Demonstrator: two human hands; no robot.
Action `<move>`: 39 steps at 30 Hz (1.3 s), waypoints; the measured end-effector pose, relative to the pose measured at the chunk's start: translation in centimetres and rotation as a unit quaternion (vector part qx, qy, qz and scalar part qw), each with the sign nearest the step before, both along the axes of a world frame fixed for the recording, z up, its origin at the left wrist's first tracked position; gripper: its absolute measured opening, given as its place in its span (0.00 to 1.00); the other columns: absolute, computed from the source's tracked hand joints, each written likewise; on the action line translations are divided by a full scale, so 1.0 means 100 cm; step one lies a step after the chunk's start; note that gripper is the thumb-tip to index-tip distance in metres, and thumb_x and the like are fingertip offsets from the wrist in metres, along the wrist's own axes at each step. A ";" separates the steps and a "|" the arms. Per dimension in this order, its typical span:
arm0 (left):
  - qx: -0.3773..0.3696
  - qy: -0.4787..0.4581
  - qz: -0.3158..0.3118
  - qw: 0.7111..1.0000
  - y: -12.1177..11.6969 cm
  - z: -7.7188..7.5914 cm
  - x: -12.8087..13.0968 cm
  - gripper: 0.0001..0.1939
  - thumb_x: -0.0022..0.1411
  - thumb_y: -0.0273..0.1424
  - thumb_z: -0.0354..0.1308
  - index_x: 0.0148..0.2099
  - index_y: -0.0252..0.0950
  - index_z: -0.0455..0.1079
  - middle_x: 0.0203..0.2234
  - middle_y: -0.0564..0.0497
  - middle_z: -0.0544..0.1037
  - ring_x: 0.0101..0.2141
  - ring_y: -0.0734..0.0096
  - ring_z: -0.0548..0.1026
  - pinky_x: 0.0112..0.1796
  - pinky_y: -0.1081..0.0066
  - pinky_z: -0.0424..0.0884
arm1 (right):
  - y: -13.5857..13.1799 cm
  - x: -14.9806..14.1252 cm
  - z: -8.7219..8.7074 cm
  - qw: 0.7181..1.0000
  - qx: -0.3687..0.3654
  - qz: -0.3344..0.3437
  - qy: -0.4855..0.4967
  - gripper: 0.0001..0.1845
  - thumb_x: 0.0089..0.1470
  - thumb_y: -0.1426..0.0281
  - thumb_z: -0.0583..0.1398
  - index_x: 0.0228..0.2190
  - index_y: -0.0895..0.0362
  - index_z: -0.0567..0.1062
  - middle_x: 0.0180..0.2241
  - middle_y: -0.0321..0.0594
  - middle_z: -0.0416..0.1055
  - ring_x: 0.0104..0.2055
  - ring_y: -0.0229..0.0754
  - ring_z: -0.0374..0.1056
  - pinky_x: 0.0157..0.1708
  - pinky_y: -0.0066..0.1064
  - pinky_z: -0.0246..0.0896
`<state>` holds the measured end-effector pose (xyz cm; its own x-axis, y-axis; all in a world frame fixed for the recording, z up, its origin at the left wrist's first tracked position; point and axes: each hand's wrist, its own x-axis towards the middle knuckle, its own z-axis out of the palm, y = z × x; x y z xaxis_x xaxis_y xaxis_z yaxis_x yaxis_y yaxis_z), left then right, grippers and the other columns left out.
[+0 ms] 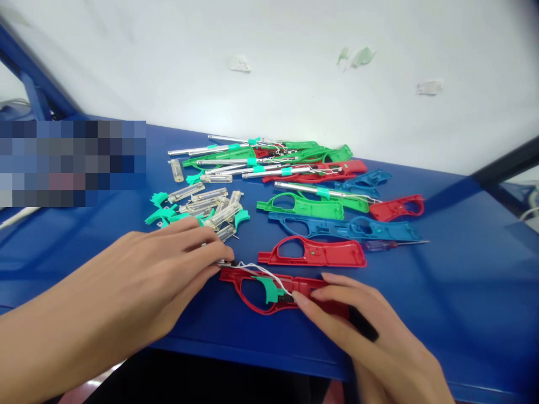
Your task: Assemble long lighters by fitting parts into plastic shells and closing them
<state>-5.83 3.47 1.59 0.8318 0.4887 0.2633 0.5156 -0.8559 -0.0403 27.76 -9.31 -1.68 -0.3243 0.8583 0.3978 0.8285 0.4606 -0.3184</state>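
A red lighter housing half [252, 306] lies open side up near the table's front edge. A teal trigger [269, 289] and a small black part [287, 298] sit in it. My left hand [164, 269] is closed at its left end, pinching a metal tube [222, 262] that the fingers mostly cover. White wires [261, 267] run from there to the black part. My right hand [366, 314] grips the housing's right end, thumb at the wire ends and fingers along the far edge. Just behind lies another red housing half [332, 253].
Clear fuel tanks [210, 202] and teal triggers [162, 215] are heaped behind my left hand. Farther back are metal tubes [227, 163] with wires and green housing halves [303, 206]. A blue housing half [337, 227] and a screwdriver [381, 245] lie at right.
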 end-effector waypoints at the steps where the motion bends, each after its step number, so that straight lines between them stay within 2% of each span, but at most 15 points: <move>1: 0.009 -0.005 -0.002 1.000 0.001 0.001 0.001 0.21 0.79 0.26 0.47 0.63 0.51 0.72 0.57 0.59 0.84 0.54 0.63 0.81 0.54 0.56 0.76 | 0.000 0.001 0.000 1.000 0.000 0.002 -0.004 0.55 0.43 0.87 0.52 0.66 0.36 0.77 0.57 0.33 0.78 0.65 0.34 0.76 0.59 0.19 0.73; 5: 0.044 -0.023 -0.007 0.999 0.000 0.007 0.008 0.20 0.81 0.27 0.46 0.65 0.50 0.71 0.56 0.57 0.84 0.53 0.62 0.82 0.50 0.55 0.78 | 0.002 0.004 -0.002 1.000 0.009 0.009 -0.014 0.56 0.42 0.85 0.52 0.68 0.37 0.76 0.58 0.33 0.76 0.66 0.34 0.75 0.60 0.19 0.73; 9: 0.022 -0.033 0.001 0.999 -0.004 0.009 0.007 0.19 0.82 0.30 0.46 0.66 0.51 0.71 0.54 0.57 0.84 0.50 0.65 0.83 0.47 0.58 0.80 | 0.004 0.003 -0.002 1.000 0.009 0.012 -0.018 0.57 0.42 0.86 0.52 0.68 0.37 0.75 0.58 0.33 0.76 0.67 0.33 0.74 0.60 0.18 0.72; 14: -0.009 -0.041 0.017 0.999 -0.006 0.010 0.004 0.22 0.80 0.29 0.49 0.66 0.56 0.72 0.54 0.60 0.85 0.41 0.66 0.87 0.36 0.60 0.81 | 0.000 0.003 -0.002 1.000 -0.002 0.009 -0.004 0.57 0.40 0.86 0.52 0.68 0.37 0.76 0.58 0.33 0.76 0.67 0.33 0.74 0.61 0.19 0.72; 17: -0.004 -0.035 0.013 0.999 -0.004 0.011 0.007 0.19 0.83 0.31 0.46 0.64 0.54 0.73 0.54 0.58 0.85 0.38 0.67 0.87 0.33 0.61 0.81 | -0.001 0.004 -0.002 1.000 -0.004 0.008 -0.007 0.58 0.40 0.87 0.52 0.68 0.36 0.75 0.59 0.33 0.76 0.67 0.34 0.74 0.61 0.20 0.72; 21: -0.016 -0.041 -0.007 0.999 -0.002 0.015 0.011 0.18 0.83 0.31 0.47 0.64 0.52 0.74 0.52 0.57 0.86 0.38 0.67 0.88 0.33 0.62 0.81 | 0.001 0.004 -0.002 1.000 -0.003 0.008 -0.010 0.56 0.43 0.86 0.52 0.68 0.36 0.76 0.58 0.33 0.76 0.66 0.35 0.76 0.60 0.20 0.73; 26: -0.053 -0.037 -0.007 0.998 0.001 0.016 0.006 0.20 0.82 0.31 0.50 0.68 0.53 0.72 0.58 0.57 0.85 0.44 0.64 0.88 0.40 0.60 0.82 | 0.001 0.003 -0.001 1.000 -0.006 0.010 -0.006 0.56 0.43 0.87 0.52 0.68 0.37 0.75 0.59 0.34 0.77 0.66 0.36 0.76 0.61 0.22 0.73; 30: -0.067 -0.045 -0.026 0.996 0.002 0.015 0.004 0.22 0.80 0.27 0.51 0.69 0.52 0.71 0.57 0.58 0.86 0.44 0.67 0.88 0.40 0.63 0.80 | 0.002 0.005 -0.003 1.000 0.002 0.013 -0.017 0.57 0.41 0.87 0.52 0.68 0.36 0.75 0.58 0.34 0.76 0.65 0.36 0.76 0.59 0.21 0.74; 39: -0.059 -0.057 -0.025 0.996 0.004 0.011 0.006 0.17 0.82 0.30 0.52 0.66 0.50 0.72 0.57 0.55 0.85 0.39 0.67 0.86 0.38 0.63 0.74 | 0.002 0.002 0.001 1.000 0.004 0.009 -0.011 0.53 0.47 0.88 0.53 0.67 0.37 0.77 0.57 0.35 0.78 0.64 0.37 0.78 0.58 0.21 0.75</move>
<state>-5.23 3.86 2.73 0.8240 0.4800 0.3011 0.4673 -0.8762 0.1181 27.97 -9.12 -1.57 -0.3481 0.8494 0.3968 0.8266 0.4777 -0.2975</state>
